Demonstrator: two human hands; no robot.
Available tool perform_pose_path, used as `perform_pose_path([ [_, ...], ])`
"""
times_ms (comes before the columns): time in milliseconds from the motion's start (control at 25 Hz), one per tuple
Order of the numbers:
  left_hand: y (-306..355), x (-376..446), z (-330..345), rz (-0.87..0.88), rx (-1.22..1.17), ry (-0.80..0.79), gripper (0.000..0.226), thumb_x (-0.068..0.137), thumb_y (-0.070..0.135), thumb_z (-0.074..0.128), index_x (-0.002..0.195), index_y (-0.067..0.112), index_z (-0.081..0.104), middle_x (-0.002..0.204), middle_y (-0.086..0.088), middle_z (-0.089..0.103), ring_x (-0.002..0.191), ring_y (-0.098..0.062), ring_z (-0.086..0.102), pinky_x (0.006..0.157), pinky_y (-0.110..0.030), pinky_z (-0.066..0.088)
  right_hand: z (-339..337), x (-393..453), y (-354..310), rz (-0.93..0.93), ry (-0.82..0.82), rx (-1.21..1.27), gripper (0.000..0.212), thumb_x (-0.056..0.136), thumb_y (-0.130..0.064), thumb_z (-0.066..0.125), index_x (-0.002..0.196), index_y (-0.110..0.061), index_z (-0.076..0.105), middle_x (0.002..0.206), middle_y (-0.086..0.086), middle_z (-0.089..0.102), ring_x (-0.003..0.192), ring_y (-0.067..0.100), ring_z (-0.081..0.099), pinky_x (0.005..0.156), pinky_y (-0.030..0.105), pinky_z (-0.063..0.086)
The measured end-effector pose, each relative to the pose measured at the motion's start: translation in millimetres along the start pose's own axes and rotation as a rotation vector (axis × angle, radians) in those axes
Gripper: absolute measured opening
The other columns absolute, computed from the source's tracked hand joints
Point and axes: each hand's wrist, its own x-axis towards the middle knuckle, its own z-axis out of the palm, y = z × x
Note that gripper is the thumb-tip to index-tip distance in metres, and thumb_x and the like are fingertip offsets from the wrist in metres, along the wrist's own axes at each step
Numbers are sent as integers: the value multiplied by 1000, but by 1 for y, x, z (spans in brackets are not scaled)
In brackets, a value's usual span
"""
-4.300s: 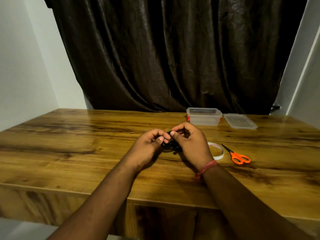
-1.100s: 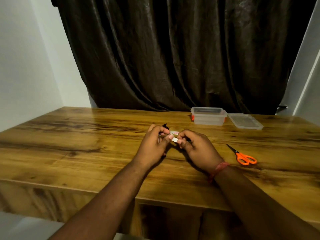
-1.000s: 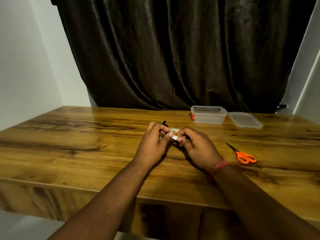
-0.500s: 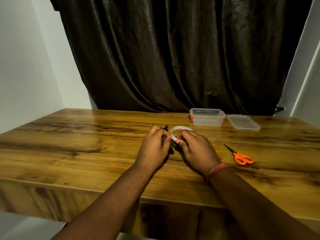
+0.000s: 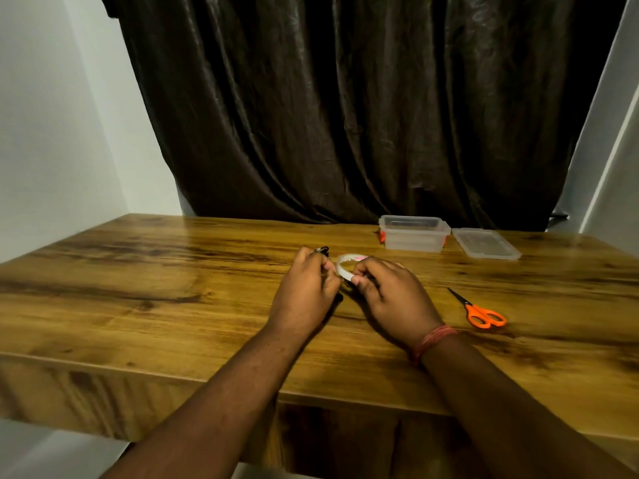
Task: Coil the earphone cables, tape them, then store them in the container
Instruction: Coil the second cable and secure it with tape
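count on the table point(image 5: 138, 305): one clear container point(image 5: 413, 236), one loose lid point(image 5: 484, 243), one pair of orange scissors point(image 5: 479, 312), one tape roll point(image 5: 345, 264), one dark earphone bundle point(image 5: 321, 250), only partly visible. two hands: left hand point(image 5: 304, 288), right hand point(image 5: 390, 292). one dark curtain point(image 5: 345, 115).

Orange scissors point(image 5: 481, 314), white tape roll point(image 5: 345, 264), dark brown curtain point(image 5: 345, 108).

Earphone cable point(image 5: 322, 251) mostly buried inside left hand point(image 5: 306, 292), only a dark tip shows. Tape roll point(image 5: 345, 262) half hidden behind right hand point(image 5: 387, 292); pink print unreadable. Container point(image 5: 413, 234) contents too murky to tell.
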Motion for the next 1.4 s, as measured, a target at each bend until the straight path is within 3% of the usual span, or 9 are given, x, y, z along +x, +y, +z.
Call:
perform_pose_path([
  [320, -4, 0, 0, -7, -192, 17, 9, 101, 21, 50, 97, 23, 57, 103, 10, 48, 90, 5, 50, 76, -10, 40, -1, 0, 7, 47, 13, 93, 3, 98, -28, 54, 97, -29, 57, 95, -9, 62, 91, 16, 55, 76, 36, 49],
  [440, -2, -2, 1, 63, -141, -27, 11, 98, 29, 55, 103, 22, 60, 106, 10, 47, 92, 4, 49, 79, -8, 39, 0, 0, 7, 13, 25, 85, 3, 97, -28, 55, 95, -29, 56, 89, -8, 62, 86, 16, 55, 73, 38, 49],
  [600, -1, -2, 3, 94, -119, -14, 6, 96, 27, 60, 97, 22, 63, 99, 10, 49, 87, 0, 51, 74, -14, 42, 0, 0, 7, 14, 38, 85, 3, 96, -27, 55, 95, -27, 57, 88, -8, 61, 85, 16, 54, 72, 38, 49],
  [840, 1, -3, 0, 25, -226, -3, 8, 96, 27, 60, 99, 20, 63, 100, 10, 49, 76, 0, 56, 61, -10, 44, 1, -1, 6, 19, 17, 99, 4, 97, -27, 54, 94, -29, 55, 88, -10, 61, 86, 16, 54, 70, 35, 46],
  [1040, -4, -2, 2, 73, -147, -1, 8, 96, 27, 60, 100, 22, 65, 100, 12, 50, 87, 3, 52, 71, -7, 40, 1, 0, 8, -2, 13, 90, 3, 96, -27, 55, 94, -29, 56, 88, -8, 61, 85, 17, 54, 72, 38, 48],
  [1120, -3, -2, 2, 63, -172, -3, 4, 95, 24, 61, 97, 22, 64, 98, 12, 50, 85, -1, 55, 69, -11, 45, 1, 0, 8, -5, 9, 85, 2, 96, -28, 54, 94, -29, 56, 87, -10, 60, 85, 16, 54, 73, 38, 49],
  [1400, 0, -2, 1, 2, -112, -11, 4, 89, 22, 62, 90, 23, 59, 96, 11, 48, 79, 0, 49, 65, -11, 38, 2, 0, 8, -26, 16, 98, 1, 95, -28, 56, 94, -29, 56, 88, -10, 61, 85, 17, 55, 73, 40, 49],
])
